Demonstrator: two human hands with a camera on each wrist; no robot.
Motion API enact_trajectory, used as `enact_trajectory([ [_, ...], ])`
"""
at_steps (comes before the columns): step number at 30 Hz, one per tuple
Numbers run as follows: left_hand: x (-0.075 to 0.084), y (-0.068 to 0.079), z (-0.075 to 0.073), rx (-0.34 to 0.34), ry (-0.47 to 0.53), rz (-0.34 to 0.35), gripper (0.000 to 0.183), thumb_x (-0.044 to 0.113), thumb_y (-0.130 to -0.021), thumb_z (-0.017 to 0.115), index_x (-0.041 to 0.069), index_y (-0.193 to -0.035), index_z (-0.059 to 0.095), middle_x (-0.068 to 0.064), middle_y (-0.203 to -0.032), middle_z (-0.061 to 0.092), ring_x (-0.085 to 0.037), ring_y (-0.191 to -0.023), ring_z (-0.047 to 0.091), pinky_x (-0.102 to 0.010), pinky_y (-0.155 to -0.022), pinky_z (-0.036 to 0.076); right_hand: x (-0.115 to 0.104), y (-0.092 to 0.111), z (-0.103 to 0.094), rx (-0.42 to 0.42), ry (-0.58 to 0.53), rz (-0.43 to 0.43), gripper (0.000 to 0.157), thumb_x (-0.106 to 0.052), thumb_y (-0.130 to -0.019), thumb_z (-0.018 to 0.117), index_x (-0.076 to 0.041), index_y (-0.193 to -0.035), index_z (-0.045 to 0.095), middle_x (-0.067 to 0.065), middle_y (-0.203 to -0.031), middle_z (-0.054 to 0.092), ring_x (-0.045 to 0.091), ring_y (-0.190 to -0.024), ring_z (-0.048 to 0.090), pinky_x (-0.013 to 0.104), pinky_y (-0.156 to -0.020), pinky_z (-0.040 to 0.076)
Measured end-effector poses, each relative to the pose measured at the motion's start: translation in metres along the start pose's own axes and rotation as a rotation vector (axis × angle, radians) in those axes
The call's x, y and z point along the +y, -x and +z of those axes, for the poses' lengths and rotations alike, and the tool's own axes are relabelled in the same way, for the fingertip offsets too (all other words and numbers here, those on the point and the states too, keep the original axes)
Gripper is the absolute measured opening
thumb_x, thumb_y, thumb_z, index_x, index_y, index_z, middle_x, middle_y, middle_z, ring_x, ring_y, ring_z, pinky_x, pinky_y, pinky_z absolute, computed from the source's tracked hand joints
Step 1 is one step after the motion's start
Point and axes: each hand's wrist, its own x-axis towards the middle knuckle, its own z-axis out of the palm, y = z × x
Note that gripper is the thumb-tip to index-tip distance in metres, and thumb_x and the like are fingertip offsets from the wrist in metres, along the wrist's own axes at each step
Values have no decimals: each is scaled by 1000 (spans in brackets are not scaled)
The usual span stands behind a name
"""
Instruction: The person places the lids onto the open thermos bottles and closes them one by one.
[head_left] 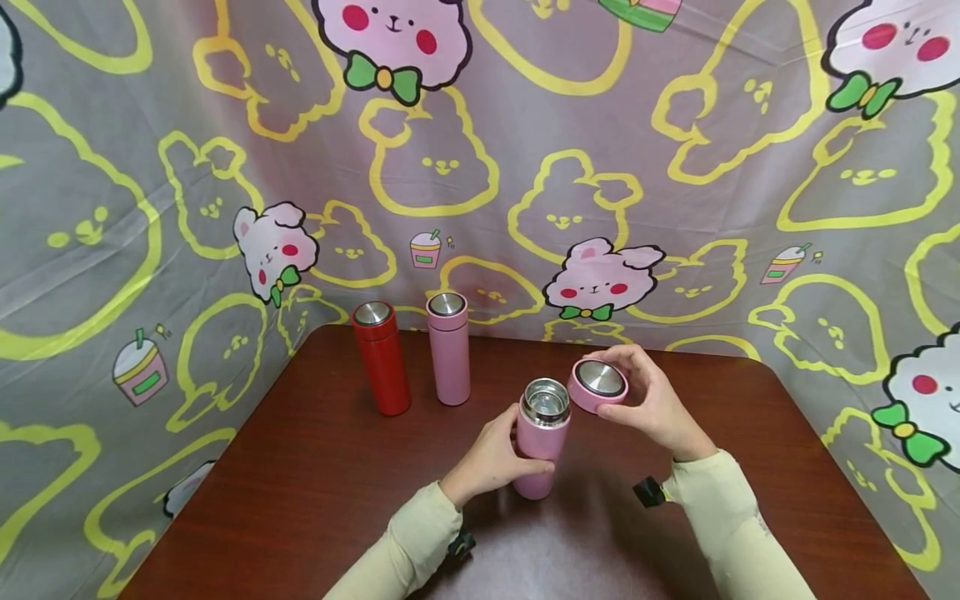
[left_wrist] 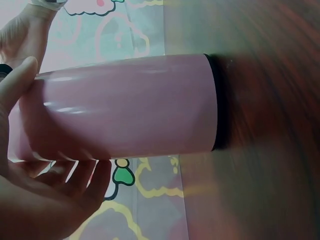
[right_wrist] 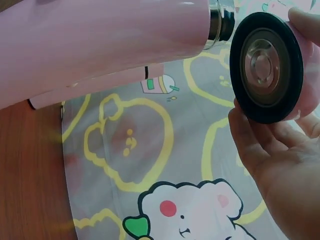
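My left hand (head_left: 498, 454) grips the body of a pink thermos flask (head_left: 536, 446), thumb across its front and fingers around the far side. The flask stands upright without its lid, and its steel mouth shows. Up and to the right, my right hand (head_left: 648, 396) holds the pink lid (head_left: 581, 396) by its side, apart from the flask's mouth. A brushed metal disc tops the lid. In the right wrist view the lid's underside (right_wrist: 262, 67) shows a black ring and a pale centre. The left wrist view shows the flask's dark base edge (left_wrist: 218, 102) beside the tabletop.
A red flask (head_left: 384, 367) and a second pink flask (head_left: 450, 358), both lidded, stand upright at the back left of the brown table (head_left: 315, 467). Behind the table hangs a grey cloth (head_left: 495, 125) printed with cartoon animals.
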Motion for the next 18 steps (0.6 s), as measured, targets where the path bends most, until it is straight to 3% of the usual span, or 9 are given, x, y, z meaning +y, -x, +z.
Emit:
enact_trajectory([
  [12, -16, -3, -8, -118, 105, 24, 69, 21, -72, 84, 15, -130, 47, 4, -122, 57, -12, -110, 55, -30, -93, 45, 5, -21, 6, -148, -235, -36, 61, 6, -76, 66, 5, -130, 38, 16, -129, 54, 27, -116, 53, 33, -89, 49],
  [18, -17, -6, -8, -114, 162, 25, 67, 15, -73, 82, 12, -131, 47, 0, -122, 58, -13, -108, 57, -27, -89, 47, 10, -33, 15, -245, -296, -47, 64, 3, -78, 68, 6, -133, 35, 19, -131, 52, 30, -119, 51, 37, -89, 49],
])
